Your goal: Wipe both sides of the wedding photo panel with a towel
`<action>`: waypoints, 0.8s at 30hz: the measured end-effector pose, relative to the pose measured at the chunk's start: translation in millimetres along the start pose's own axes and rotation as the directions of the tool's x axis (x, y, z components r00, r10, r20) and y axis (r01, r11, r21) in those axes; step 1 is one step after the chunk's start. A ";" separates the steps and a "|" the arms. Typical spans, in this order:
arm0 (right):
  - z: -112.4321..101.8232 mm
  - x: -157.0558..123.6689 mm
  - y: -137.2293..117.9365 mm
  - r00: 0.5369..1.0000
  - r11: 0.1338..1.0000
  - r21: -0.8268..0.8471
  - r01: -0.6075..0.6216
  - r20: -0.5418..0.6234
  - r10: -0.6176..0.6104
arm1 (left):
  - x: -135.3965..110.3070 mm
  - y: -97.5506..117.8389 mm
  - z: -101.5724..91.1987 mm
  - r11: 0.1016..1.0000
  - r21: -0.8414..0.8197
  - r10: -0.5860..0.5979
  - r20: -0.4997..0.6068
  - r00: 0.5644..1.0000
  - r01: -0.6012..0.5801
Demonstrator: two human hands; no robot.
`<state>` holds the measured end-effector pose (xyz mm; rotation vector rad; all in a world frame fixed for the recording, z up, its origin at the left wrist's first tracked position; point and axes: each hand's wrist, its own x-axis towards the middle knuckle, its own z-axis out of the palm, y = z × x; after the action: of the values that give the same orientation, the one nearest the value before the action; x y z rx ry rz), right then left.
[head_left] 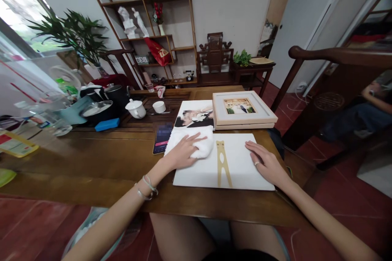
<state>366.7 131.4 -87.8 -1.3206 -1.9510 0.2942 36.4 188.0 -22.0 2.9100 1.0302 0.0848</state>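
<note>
My left hand (183, 151) lies over a bunched white cloth (204, 133), fingers spread and pressing on it. Under the cloth are part of a photo print (196, 115) and the left side of a white backing board (199, 177). Fixed to the middle of that board is a tan, fork-shaped stand leg (220, 159). My right hand (266, 162), with a ring on one finger, rests flat on the board's right edge, fingers stretched out and holding nothing. A phone (161, 138) with its screen lit lies left of the print.
Stacked wooden picture frames (266, 118) lie behind the board. Toward the left stand a white teapot (136, 108), a small white cup (159, 107), a blue sponge-like block (107, 124), a lidded pan (97, 110) and bottles. A dark wooden chair (330, 55) is on the right, with a person sitting beyond.
</note>
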 end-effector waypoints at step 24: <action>1.3 -1.2 4.9 1.000 1.000 -0.017 -0.009 0.016 0.009 | 5.5 7.4 1.2 0.998 -0.036 -0.043 -0.016 0.999 0.043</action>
<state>369.4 132.9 -92.0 -1.3419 -1.9650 0.2944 45.4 185.7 -22.6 2.8586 1.0817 0.1239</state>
